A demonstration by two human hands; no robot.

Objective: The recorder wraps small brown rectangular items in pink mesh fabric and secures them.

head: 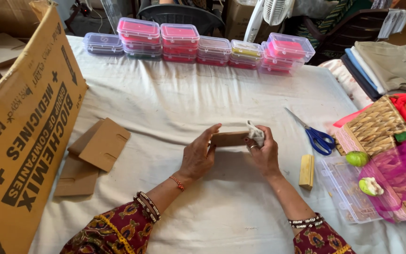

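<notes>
Cardboard strip (pixel 230 138), small, brown and rectangular, is held level just above the white cloth-covered table (pixel 175 103), spanned between both hands. Left hand (pixel 197 155) pinches its left end, fingers closed narrowly on the edge, apparently to steady it; right hand (pixel 264 150) grips the right end, fingers curled around a small wad of white cloth (pixel 255 133) pressed against the strip, as if wrapping or wiping it. Right of the strip lie blue-handled scissors (pixel 318 138) and a yellow wooden block (pixel 307 171), both within easy reach. Left of the strip rest flat cardboard pieces (pixel 97 150) and, beyond them, a large printed carton (pixel 24 127). Behind the strip, along the table's far edge, stands a row of clear lidded boxes (pixel 198 44) with pink and red contents. The strip's underside and the right fingertips are hidden; the carton is cut off by the frame.
</notes>
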